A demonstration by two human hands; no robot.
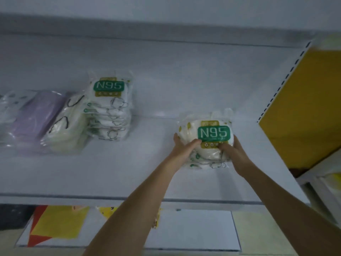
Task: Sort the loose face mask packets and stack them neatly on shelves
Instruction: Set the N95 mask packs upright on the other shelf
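Small print on packet (208, 134) is blurred | "N95" is read | packet is gripped by left hand (182, 148) and right hand (235, 154) near shelf's (129, 172) right edge

White shelf (129, 172), mask packets laid out
I see an N95 stack (109, 106) left of centre, a cream packet (66, 126) and purple packet (35, 117) further left (edges overlapping), and an N95 bundle (214, 133) right of centre.
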